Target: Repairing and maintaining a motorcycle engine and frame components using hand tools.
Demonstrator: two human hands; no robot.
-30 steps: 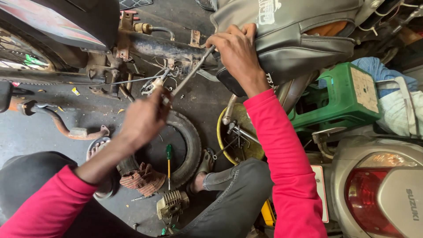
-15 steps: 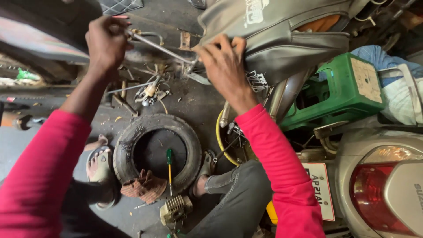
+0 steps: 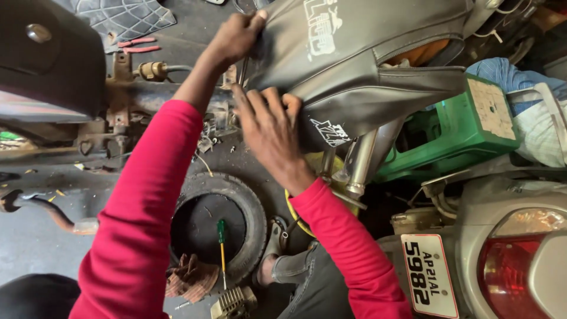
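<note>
My left hand (image 3: 235, 36) is raised at the top of the view, fingers closed around a thin metal rod (image 3: 242, 72) at the front edge of a black motorcycle seat (image 3: 366, 77). My right hand (image 3: 269, 131) lies flat with fingers spread on the seat's lower front corner, just below the left hand. Both arms wear red sleeves. The bare motorcycle frame (image 3: 127, 100) with a brass fitting (image 3: 152, 71) runs left from the hands. What the rod's far end touches is hidden behind the seat and my hands.
On the floor below lie a small tyre (image 3: 251, 207) with a green-handled screwdriver (image 3: 221, 233) across it, a rag (image 3: 189, 277) and a small finned engine part (image 3: 233, 302). A green plastic stool (image 3: 466, 136) and a scooter's rear with tail light (image 3: 520, 260) stand at the right.
My left hand has swung from the left over to the seat's front edge with the rod. My right hand has slid down and flattened on the seat. The view has moved closer.
</note>
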